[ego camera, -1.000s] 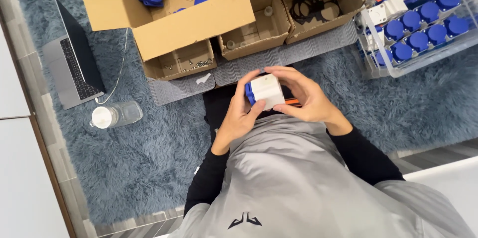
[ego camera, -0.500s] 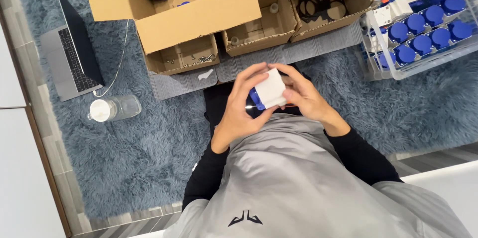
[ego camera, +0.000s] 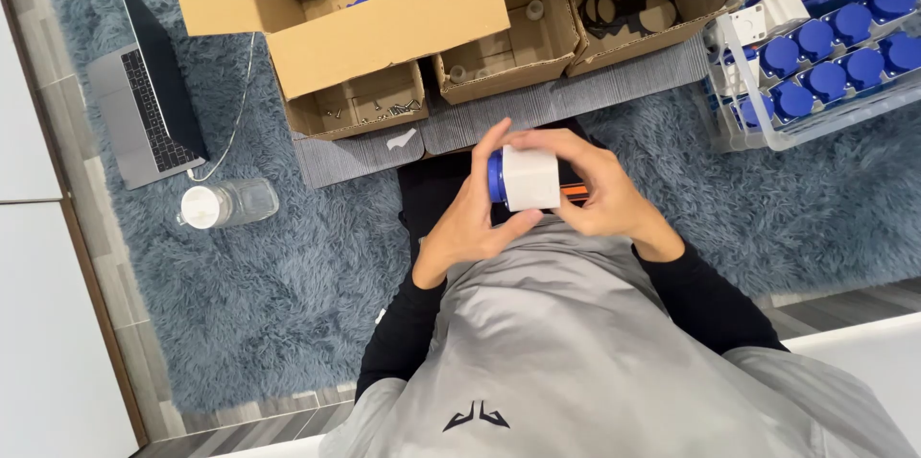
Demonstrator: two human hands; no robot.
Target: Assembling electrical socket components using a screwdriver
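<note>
White socket housing (ego camera: 531, 178) with a blue cap on its left end is held in front of the chest, above the lap, between both hands. From the head camera, the left hand (ego camera: 470, 223) is seen cupped under and around its left side, fingers curled and pressed together against the blue end. The right hand (ego camera: 597, 191) is wrapped over the top and right side, fingers closed on the white body. An orange-tipped tool (ego camera: 574, 191) is partly hidden beneath the right hand. Cardboard boxes (ego camera: 384, 31) are set ahead on the shaggy blue rug (ego camera: 288, 305), a clear tray of blue-capped sockets (ego camera: 825, 46) at the right, a laptop (ego camera: 144, 103) and a bottle (ego camera: 225, 204) at the left.
</note>
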